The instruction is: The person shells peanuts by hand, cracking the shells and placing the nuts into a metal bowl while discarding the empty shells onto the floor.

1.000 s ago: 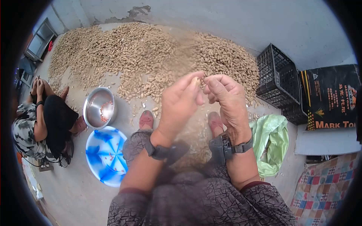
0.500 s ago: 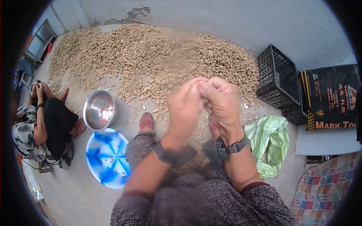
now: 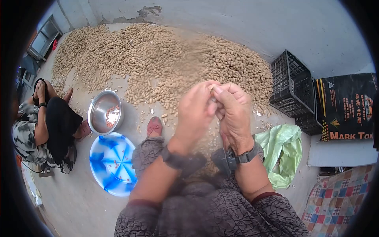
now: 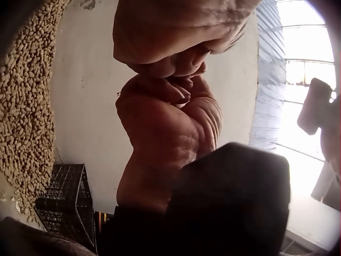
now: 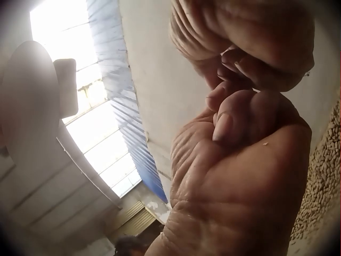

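In the head view my left hand (image 3: 194, 114) and right hand (image 3: 236, 114) meet in front of my body, fingertips together. Between them they pinch a small tan peanut (image 3: 212, 91), mostly hidden by the thumbs and fingers. Both wrist views show the fingers of the two hands curled against each other, with the peanut hidden from those sides. Beyond the hands, a wide heap of unshelled peanuts (image 3: 146, 51) lies on the floor along the wall.
A steel bowl (image 3: 96, 113) with reddish kernels and a blue-and-white basin (image 3: 103, 160) stand left, beside another seated person (image 3: 41, 126). At right are a green sack (image 3: 290, 146), black crates (image 3: 290, 85) and a black printed bag (image 3: 347, 106). My shoe (image 3: 154, 127) is near the heap.
The hands, slightly apart a second ago, have come together at the fingertips and sit a little lower. The peanut was by the left thumb and now shows between both hands.
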Motion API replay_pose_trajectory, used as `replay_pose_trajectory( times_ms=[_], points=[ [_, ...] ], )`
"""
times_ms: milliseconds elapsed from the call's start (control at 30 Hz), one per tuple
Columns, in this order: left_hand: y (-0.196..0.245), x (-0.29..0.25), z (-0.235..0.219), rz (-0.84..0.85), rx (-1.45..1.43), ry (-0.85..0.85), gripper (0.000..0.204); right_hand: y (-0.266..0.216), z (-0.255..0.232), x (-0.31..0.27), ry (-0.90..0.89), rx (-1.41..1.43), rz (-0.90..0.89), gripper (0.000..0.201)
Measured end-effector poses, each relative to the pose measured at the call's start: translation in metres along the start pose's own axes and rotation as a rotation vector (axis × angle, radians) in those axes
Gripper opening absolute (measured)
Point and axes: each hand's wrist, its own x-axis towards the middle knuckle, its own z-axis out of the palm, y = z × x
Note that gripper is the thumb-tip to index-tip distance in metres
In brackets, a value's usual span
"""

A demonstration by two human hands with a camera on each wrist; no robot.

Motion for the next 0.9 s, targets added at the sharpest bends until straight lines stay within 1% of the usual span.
replay_pose_trajectory(
  times_ms=[33,67,100,167,200,267,300,333,367,400,433,467,500,567,600,633,667,700,767,800,833,867,900],
  points=[
    [-0.001,0.0,0.0,-0.044,-0.104,0.019,0.029,0.001,-0.002,0.0,0.025,-0.077,-0.055,0.012],
    [0.0,0.001,0.001,-0.045,-0.103,0.019,0.029,0.002,-0.003,0.001,0.049,-0.153,-0.108,0.013],
    [0.001,0.0,0.002,-0.039,-0.096,0.022,0.029,0.001,-0.002,0.0,0.051,-0.152,-0.106,0.013],
    [-0.002,0.0,0.0,-0.037,-0.088,0.028,0.028,-0.001,-0.001,-0.003,0.057,-0.235,-0.179,0.01],
    [-0.004,0.001,-0.004,-0.035,-0.044,0.024,0.026,0.0,0.0,-0.004,0.06,-0.235,-0.178,0.01],
    [-0.006,0.003,-0.008,-0.037,-0.002,0.021,0.025,0.005,0.001,-0.005,0.045,-0.316,-0.293,0.007],
    [-0.005,0.003,-0.008,-0.075,-0.036,0.034,0.025,0.005,0.001,-0.006,0.045,-0.318,-0.289,0.007],
    [-0.003,0.004,-0.008,-0.111,-0.069,0.048,0.027,0.005,0.0,-0.008,0.026,-0.431,-0.342,0.007],
    [-0.002,0.004,-0.01,-0.11,-0.07,0.052,0.027,0.005,0.0,-0.009,0.005,-0.544,-0.394,0.007],
    [-0.002,0.004,-0.012,-0.148,-0.086,0.042,0.029,0.007,-0.002,-0.008,0.003,-0.543,-0.39,0.007],
    [-0.002,0.004,-0.014,-0.187,-0.102,0.033,0.031,0.011,-0.007,-0.005,-0.011,-0.678,-0.467,0.007],
    [-0.004,0.005,-0.016,-0.187,-0.104,0.038,0.031,0.014,-0.011,-0.005,-0.027,-0.814,-0.543,0.009],
    [-0.006,0.006,-0.016,-0.217,-0.129,0.054,0.032,0.013,-0.01,-0.005,-0.03,-0.814,-0.538,0.009],
    [-0.008,0.008,-0.015,-0.247,-0.155,0.071,0.034,0.008,-0.006,-0.006,-0.002,-1.088,-0.712,0.007],
    [-0.008,0.01,-0.011,-0.256,-0.113,0.153,0.036,0.008,-0.007,-0.006,-0.003,-1.087,-0.709,0.007],
    [-0.009,0.012,-0.01,-0.265,-0.072,0.234,0.037,0.008,-0.009,-0.005,-0.046,-1.13,-0.7,0.007],
    [-0.01,0.013,-0.011,-0.266,-0.073,0.236,0.037,0.009,-0.011,-0.005,-0.09,-1.172,-0.691,0.007],
    [-0.012,0.014,-0.013,-0.26,-0.026,0.246,0.038,0.012,-0.011,-0.005,-0.092,-1.174,-0.689,0.007],
    [-0.011,0.013,-0.017,-0.253,0.019,0.259,0.04,0.02,-0.01,-0.004,-0.005,-0.908,-0.513,0.006],
    [-0.007,0.012,-0.019,-0.276,0.026,0.203,0.039,0.017,-0.008,-0.005,-0.006,-0.909,-0.511,0.006],
    [-0.004,0.012,-0.02,-0.299,0.033,0.147,0.039,0.01,-0.004,-0.005,0.03,-0.787,-0.386,0.007],
    [-0.005,0.012,-0.019,-0.301,0.031,0.148,0.039,0.006,-0.003,-0.006,0.065,-0.664,-0.261,0.008],
    [-0.006,0.012,-0.018,-0.286,0.03,0.13,0.038,0.007,-0.002,-0.004,0.057,-0.595,-0.273,0.007]
  ],
)
